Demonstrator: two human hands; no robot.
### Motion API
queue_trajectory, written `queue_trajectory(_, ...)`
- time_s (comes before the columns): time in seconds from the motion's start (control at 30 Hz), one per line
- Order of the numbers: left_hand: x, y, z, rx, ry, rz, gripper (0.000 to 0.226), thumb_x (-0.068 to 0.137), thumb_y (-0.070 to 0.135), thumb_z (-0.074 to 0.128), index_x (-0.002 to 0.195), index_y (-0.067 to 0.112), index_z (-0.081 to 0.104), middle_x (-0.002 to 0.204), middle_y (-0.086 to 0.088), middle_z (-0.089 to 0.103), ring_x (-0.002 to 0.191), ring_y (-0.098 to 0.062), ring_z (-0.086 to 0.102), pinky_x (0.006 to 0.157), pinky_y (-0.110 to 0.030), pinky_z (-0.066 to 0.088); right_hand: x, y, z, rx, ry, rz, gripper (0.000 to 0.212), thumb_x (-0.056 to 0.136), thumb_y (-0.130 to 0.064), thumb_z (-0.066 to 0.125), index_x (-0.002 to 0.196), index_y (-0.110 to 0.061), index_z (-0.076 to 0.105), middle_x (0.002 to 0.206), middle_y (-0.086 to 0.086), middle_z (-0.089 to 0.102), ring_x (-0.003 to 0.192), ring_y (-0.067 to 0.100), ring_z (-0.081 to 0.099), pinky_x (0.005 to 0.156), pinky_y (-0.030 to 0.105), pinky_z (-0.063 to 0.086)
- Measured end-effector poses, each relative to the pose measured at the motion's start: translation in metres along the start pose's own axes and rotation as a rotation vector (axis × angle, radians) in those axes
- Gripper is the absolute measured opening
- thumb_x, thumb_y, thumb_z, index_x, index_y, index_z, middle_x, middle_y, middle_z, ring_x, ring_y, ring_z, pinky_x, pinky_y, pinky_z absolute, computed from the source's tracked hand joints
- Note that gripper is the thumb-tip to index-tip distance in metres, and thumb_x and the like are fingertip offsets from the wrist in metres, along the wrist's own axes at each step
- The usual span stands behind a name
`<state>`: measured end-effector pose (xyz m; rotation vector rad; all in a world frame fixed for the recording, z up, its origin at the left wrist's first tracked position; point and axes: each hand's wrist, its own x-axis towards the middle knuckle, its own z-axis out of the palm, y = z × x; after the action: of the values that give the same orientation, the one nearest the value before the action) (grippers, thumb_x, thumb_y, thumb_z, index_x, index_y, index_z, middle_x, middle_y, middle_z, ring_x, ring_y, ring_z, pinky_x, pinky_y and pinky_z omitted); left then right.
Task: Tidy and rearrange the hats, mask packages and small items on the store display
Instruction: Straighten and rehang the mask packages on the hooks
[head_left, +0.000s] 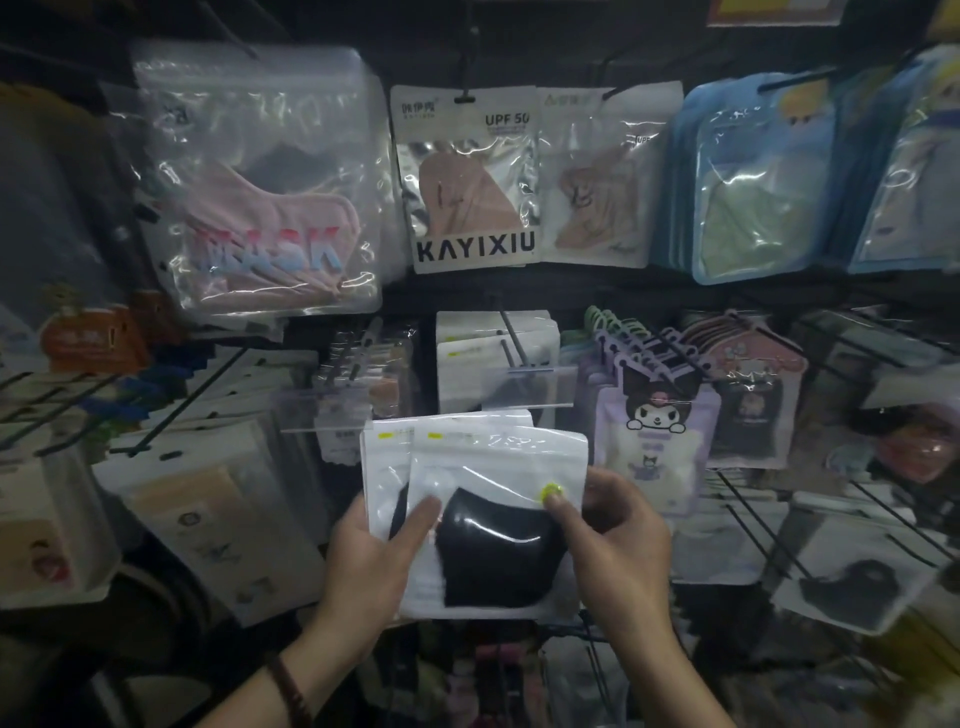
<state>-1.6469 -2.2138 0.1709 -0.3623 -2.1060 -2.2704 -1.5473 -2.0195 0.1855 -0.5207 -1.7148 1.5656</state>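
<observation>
Mask packs, white pouch with black mask inside, small stack: front pack (498, 545) overlapping rear pack (384, 467), the latter offset to the upper left. Held low at the centre of the display, in front of the racks, on no hook. Long axis near upright, top leaning slightly right, header end up and toward the hooks. Left hand (369, 551) wrapped round the left edge, thumb laid across the front face. Right hand (618, 540) pinching the right edge, thumb on the yellow sticker (551, 491). Both hands closed on the stack, neither free. Hang hole in the header: not discernible. Directly above and just behind: peg hook (511, 338) carrying matching white packs (467, 358), clear label strip (540, 384) across its outer end. Judged destination: that hook, straight up and away from the hands, roughly midway between them, neither hand clearly nearer. Likely requirement: lifting header-first past the label strip. Right of the hook: purple cartoon-character packs (657, 415). Upper row: KAYIXIU pack (472, 182) at centre, pink MASK pouch (260, 182) at left, blue packs (753, 176) at right. Dark cord bracelet (288, 686) on the left wrist.
</observation>
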Motion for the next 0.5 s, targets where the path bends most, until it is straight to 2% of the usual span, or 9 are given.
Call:
queue_trajectory(0.07,-0.001,0.001,-0.005,0.075,0.030,0.045,0.010,0.099,0.021,0.074,0.109,0.020,0.076,0.100,0.012,0.083,0.094,-0.006,0.078,0.077,-0.016,0.057,0.003,0.001,-0.005,0.066,0.022,-0.056,0.042,0.093,-0.011,0.082,0.127,-0.034,0.073,0.098,-0.001,0.083,0.087,0.014,0.080,0.085,0.042,0.066)
queue_trajectory(0.13,-0.002,-0.002,-0.014,0.149,0.080,0.087,0.005,0.099,0.020,0.074,0.101,0.025,0.076,0.093,0.021,0.081,0.089,0.001,0.076,0.069,-0.008,0.054,0.007,0.003,-0.010,0.124,0.025,-0.127,0.059,0.096,-0.009,0.079,0.143,-0.041,0.065,0.114,0.001,0.081,0.092,0.015,0.077,0.087,0.031,0.063)
queue_trajectory(0.2,-0.005,-0.006,-0.023,0.187,0.145,0.098,0.008,0.096,0.022,0.077,0.094,0.029,0.075,0.085,0.025,0.079,0.079,0.003,0.075,0.065,-0.018,0.060,0.011,0.005,-0.011,0.131,0.034,-0.197,0.054,0.095,-0.011,0.078,0.142,-0.035,0.068,0.122,-0.003,0.080,0.091,0.012,0.067,0.089,0.021,0.057)
queue_trajectory(0.23,-0.007,-0.007,-0.026,0.203,0.165,0.105,0.008,0.096,0.023,0.079,0.092,0.029,0.074,0.084,0.025,0.079,0.075,0.005,0.074,0.062,-0.021,0.062,0.013,0.006,-0.010,0.129,0.038,-0.225,0.048,0.095,-0.013,0.077,0.138,-0.032,0.071,0.117,-0.007,0.080,0.090,0.011,0.065,0.088,0.018,0.055)
queue_trajectory(0.3,-0.010,-0.006,-0.030,0.212,0.177,0.132,0.013,0.096,0.019,0.079,0.090,0.028,0.073,0.083,0.029,0.077,0.074,0.011,0.072,0.062,-0.015,0.059,0.017,0.007,-0.008,0.126,0.040,-0.275,0.040,0.096,-0.012,0.075,0.133,-0.026,0.074,0.103,-0.007,0.078,0.088,0.013,0.065,0.085,0.023,0.055)
queue_trajectory(0.4,-0.015,0.002,-0.031,0.175,0.171,0.131,0.018,0.096,0.012,0.077,0.088,0.026,0.070,0.077,0.031,0.075,0.069,0.015,0.069,0.058,-0.004,0.049,0.024,0.006,-0.001,0.092,0.035,-0.365,0.038,0.099,-0.005,0.072,0.134,-0.017,0.073,0.098,0.011,0.072,0.090,0.022,0.064,0.086,0.026,0.055)
queue_trajectory(0.5,-0.020,0.006,-0.033,0.171,0.172,0.139,0.018,0.096,0.012,0.076,0.087,0.026,0.070,0.076,0.031,0.075,0.068,0.014,0.069,0.056,-0.004,0.049,0.031,0.003,0.003,0.043,0.039,-0.389,0.038,0.099,-0.004,0.071,0.135,-0.017,0.072,0.097,0.013,0.069,0.090,0.013,0.062,0.087,0.021,0.052)
